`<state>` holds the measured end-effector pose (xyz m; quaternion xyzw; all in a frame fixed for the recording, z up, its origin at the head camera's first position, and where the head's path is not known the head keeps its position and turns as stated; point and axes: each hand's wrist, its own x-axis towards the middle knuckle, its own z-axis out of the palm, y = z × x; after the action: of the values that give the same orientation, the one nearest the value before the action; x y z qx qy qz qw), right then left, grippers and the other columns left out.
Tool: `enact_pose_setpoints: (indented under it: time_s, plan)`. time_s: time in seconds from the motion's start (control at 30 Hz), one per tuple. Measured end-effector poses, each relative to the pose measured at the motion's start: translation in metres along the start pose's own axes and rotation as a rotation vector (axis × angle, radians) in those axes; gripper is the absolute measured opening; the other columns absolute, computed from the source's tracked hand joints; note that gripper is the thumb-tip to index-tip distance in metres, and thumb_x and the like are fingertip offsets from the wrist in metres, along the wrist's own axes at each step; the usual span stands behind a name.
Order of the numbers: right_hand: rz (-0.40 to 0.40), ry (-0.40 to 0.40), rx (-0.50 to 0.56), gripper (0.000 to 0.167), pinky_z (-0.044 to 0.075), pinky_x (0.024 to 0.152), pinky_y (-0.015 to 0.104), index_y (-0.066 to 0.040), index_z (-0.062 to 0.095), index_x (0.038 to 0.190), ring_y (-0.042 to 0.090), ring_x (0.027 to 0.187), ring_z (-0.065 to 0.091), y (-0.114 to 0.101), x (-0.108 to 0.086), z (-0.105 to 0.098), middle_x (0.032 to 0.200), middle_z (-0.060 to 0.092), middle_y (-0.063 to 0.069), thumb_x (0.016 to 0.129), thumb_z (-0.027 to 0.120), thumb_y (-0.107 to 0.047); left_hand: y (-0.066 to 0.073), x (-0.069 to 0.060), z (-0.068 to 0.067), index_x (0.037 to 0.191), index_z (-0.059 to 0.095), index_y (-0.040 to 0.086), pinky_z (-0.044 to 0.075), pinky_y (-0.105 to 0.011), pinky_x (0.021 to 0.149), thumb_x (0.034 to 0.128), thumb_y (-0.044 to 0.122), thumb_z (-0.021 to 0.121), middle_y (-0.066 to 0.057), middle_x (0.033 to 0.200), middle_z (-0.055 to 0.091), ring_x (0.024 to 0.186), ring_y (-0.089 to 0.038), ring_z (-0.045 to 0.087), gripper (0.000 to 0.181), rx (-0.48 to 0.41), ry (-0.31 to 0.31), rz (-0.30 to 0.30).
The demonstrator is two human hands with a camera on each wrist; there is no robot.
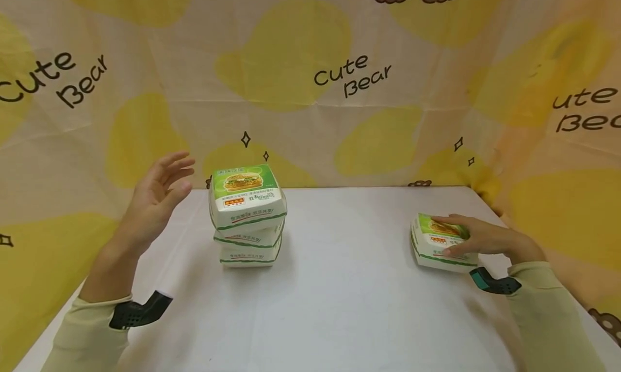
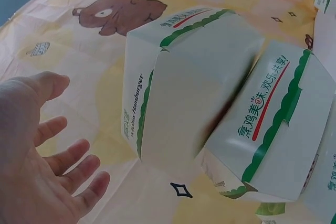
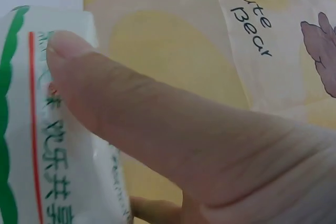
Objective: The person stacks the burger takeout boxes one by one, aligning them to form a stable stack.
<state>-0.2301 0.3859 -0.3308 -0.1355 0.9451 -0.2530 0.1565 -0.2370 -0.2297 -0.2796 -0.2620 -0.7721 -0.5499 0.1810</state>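
White-green bevelled boxes (image 1: pixel 248 215) stacked askew; right grip (image 1: pixel 480 237) holds matching box (image 1: pixel 424 248).

Boxes (image 1: pixel 248 197): four on show, three in one stack (image 1: pixel 248 221) and a lone box (image 1: pixel 439 241) at the right hand (image 1: pixel 480 238)!
Hands: two in play, that right hand and the left hand (image 1: pixel 154 202).
Sleeves (image 1: pixel 87 334): two as well.
Wrist cameras (image 1: pixel 138 314): a matching count, two.
Table (image 1: pixel 339 296): just the one.
Cute Bear slogans (image 1: pixel 354 76): three in the head view, the rightmost cut off.
Stars (image 1: pixel 246 139): five there, probably, with print this small.
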Motion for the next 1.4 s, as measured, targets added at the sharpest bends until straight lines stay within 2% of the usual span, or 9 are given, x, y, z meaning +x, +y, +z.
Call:
enact_pose_setpoints:
  time_s: [0.07, 0.2, 0.53, 0.77, 1.03, 1.1, 1.17, 1.27, 1.4]
  plan:
    - [0.013, -0.006, 0.019, 0.09, 0.03, 0.099, 0.074, -0.005, 0.033, 0.157, 0.065, 0.138, 0.022, -0.001, 0.001, 0.002, 0.159, 0.012, 0.043, 0.084, 0.08, -0.031, 0.001, 0.0, 0.002, 0.15, 0.044, 0.014, 0.042, -0.007, 0.098, 0.1021, 0.003, 0.053, 0.012, 0.139, 0.052, 0.129, -0.004, 0.048, 0.05, 0.048, -0.001, 0.008]
    - [0.014, 0.003, 0.021, 0.093, 0.024, 0.101, 0.082, -0.006, 0.03, 0.158, 0.068, 0.139, 0.016, -0.002, 0.006, 0.007, 0.16, 0.008, 0.042, 0.084, 0.08, -0.032, 0.001, 0.002, 0.004, 0.15, 0.045, 0.013, 0.042, -0.007, 0.098, 0.1016, 0.002, 0.053, 0.013, 0.14, 0.051, 0.13, -0.003, 0.047, 0.05, 0.084, -0.005, 0.019]
    - [-0.052, 0.044, 0.029, 0.098, 0.024, 0.103, 0.081, -0.007, 0.023, 0.16, 0.066, 0.142, 0.013, -0.007, 0.023, 0.022, 0.161, 0.002, 0.039, 0.085, 0.081, -0.031, 0.001, -0.002, 0.013, 0.151, 0.042, 0.011, 0.039, -0.007, 0.1, 0.0974, -0.003, 0.057, 0.018, 0.14, 0.046, 0.129, 0.001, 0.044, 0.057, 0.128, -0.064, 0.037]
    - [-0.015, 0.091, 0.023, 0.109, 0.021, 0.104, 0.084, -0.012, 0.01, 0.163, 0.066, 0.144, 0.008, -0.011, 0.028, 0.026, 0.162, -0.004, 0.039, 0.084, 0.08, -0.039, 0.004, -0.001, 0.018, 0.152, 0.041, 0.013, 0.036, -0.012, 0.103, 0.095, -0.002, 0.061, 0.018, 0.143, 0.044, 0.131, 0.001, 0.041, 0.063, 0.171, -0.066, 0.049]
    - [-0.008, 0.104, 0.015, 0.108, 0.022, 0.103, 0.085, -0.008, 0.013, 0.162, 0.067, 0.143, 0.011, -0.014, 0.032, 0.032, 0.161, 0.001, 0.041, 0.083, 0.079, -0.043, 0.002, -0.004, 0.021, 0.153, 0.039, 0.009, 0.033, -0.012, 0.106, 0.0916, -0.001, 0.064, 0.019, 0.147, 0.041, 0.135, 0.005, 0.037, 0.067, 0.198, -0.103, 0.062]
    - [-0.008, 0.106, 0.01, 0.106, 0.024, 0.104, 0.084, -0.008, 0.015, 0.161, 0.065, 0.143, 0.015, -0.013, 0.034, 0.034, 0.161, 0.003, 0.041, 0.084, 0.078, -0.044, 0.002, -0.004, 0.022, 0.154, 0.039, 0.011, 0.032, -0.024, 0.115, 0.091, 0.0, 0.065, 0.012, 0.152, 0.041, 0.137, 0.004, 0.035, 0.069, 0.204, -0.111, 0.054]
    - [-0.009, 0.107, 0.007, 0.105, 0.026, 0.103, 0.083, -0.008, 0.017, 0.161, 0.064, 0.141, 0.019, -0.013, 0.035, 0.035, 0.16, 0.005, 0.04, 0.084, 0.078, -0.044, 0.002, -0.004, 0.022, 0.154, 0.038, 0.015, 0.03, -0.041, 0.121, 0.0899, 0.002, 0.066, 0.003, 0.156, 0.039, 0.142, -0.004, 0.033, 0.071, 0.195, -0.123, 0.051]
    - [-0.005, 0.11, -0.002, 0.103, 0.029, 0.103, 0.083, -0.008, 0.018, 0.16, 0.063, 0.14, 0.023, -0.013, 0.036, 0.035, 0.16, 0.006, 0.04, 0.084, 0.077, -0.046, 0.004, -0.004, 0.022, 0.155, 0.037, 0.018, 0.023, -0.068, 0.117, 0.089, 0.004, 0.067, -0.011, 0.16, 0.035, 0.148, -0.017, 0.029, 0.074, 0.191, -0.147, 0.04]
    - [-0.007, 0.112, -0.009, 0.102, 0.027, 0.103, 0.084, -0.01, 0.018, 0.161, 0.064, 0.141, 0.02, -0.013, 0.036, 0.035, 0.161, 0.005, 0.039, 0.085, 0.076, -0.047, 0.007, -0.005, 0.022, 0.157, 0.032, 0.022, 0.021, -0.074, 0.115, 0.0897, 0.006, 0.066, -0.011, 0.163, 0.027, 0.151, -0.031, 0.024, 0.077, 0.21, -0.178, 0.019]
